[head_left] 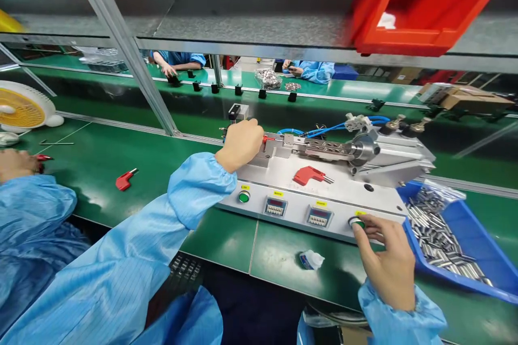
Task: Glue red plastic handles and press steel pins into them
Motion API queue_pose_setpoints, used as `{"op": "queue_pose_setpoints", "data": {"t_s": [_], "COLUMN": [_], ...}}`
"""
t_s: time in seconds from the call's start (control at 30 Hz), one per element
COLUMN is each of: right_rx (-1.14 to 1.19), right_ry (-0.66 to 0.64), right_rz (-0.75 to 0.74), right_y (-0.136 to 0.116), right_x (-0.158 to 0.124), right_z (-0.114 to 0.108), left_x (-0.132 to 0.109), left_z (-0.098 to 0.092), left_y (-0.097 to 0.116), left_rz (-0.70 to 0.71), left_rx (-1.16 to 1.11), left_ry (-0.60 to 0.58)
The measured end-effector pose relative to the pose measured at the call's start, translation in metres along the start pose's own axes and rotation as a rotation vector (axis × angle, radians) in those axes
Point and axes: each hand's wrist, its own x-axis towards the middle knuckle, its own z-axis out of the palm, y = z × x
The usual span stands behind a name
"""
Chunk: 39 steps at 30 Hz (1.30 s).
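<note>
A grey metal press machine (324, 183) stands on the green bench. My left hand (240, 143) is closed round a small part at the machine's left end, beside a red fitting (266, 139); what the fingers hold is hidden. My right hand (386, 261) rests at the front panel, its thumb and forefinger on the right green button (356, 221). A second green button (243, 197) and two digital counters (297, 211) sit on the same panel. A red-handled hex key (311, 175) lies on the machine's top plate.
A blue bin (481, 248) of metal tubes sits right of the machine. Another red hex key (125, 179) lies on the bench. A co-worker's blue sleeve (32, 221) is at left, a fan (22, 108) behind. A red bin (421, 5) hangs overhead.
</note>
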Motion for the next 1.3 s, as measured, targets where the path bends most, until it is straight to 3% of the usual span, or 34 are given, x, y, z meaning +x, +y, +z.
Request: {"op": "queue_pose_setpoints", "data": {"t_s": [0.1,0.23,0.3,0.43,0.53,0.63,0.8,0.87,0.93,1.07,1.13,1.2,1.3], "right_rx": [0.014,0.049,0.061,0.089,0.12,0.134,0.135,0.105,0.076,0.091,0.079,0.029,-0.048], "right_ry": [0.006,-0.017,-0.031,-0.016,0.048,0.066,-0.117,-0.134,-0.102,-0.001,0.076,0.146,0.22], "right_rz": [0.015,0.047,0.063,0.124,0.221,0.294,0.338,0.354,0.373,0.356,0.294,0.195,0.052], "right_y": [-0.002,-0.003,-0.003,-0.002,-0.002,0.0,0.004,0.005,0.004,0.003,0.002,0.001,0.002], "right_x": [0.0,-0.001,-0.001,-0.004,-0.01,-0.013,0.0,0.005,0.006,-0.004,-0.013,-0.023,-0.031], "right_z": [-0.001,-0.005,-0.006,-0.003,0.003,0.005,-0.01,-0.014,-0.015,-0.002,0.007,0.016,0.028], "left_x": [-0.003,-0.026,-0.04,-0.085,-0.127,-0.153,-0.15,-0.148,-0.15,-0.158,-0.162,-0.165,-0.168], "left_z": [0.009,0.031,0.036,0.042,0.063,0.081,0.066,0.061,0.068,0.103,0.115,0.116,0.1], "left_y": [-0.001,-0.01,-0.016,-0.015,-0.003,0.003,-0.01,-0.013,-0.011,0.002,0.008,0.013,0.015], "left_rz": [0.021,0.111,0.159,0.24,0.239,0.245,0.288,0.288,0.248,0.197,0.17,0.116,0.083], "left_rx": [-0.067,-0.235,-0.291,-0.359,-0.389,-0.395,-0.556,-0.56,-0.543,-0.508,-0.529,-0.584,-0.63], "left_ry": [0.055,0.318,0.383,0.433,0.57,0.548,0.245,0.192,0.266,0.591,0.689,0.676,0.575]}}
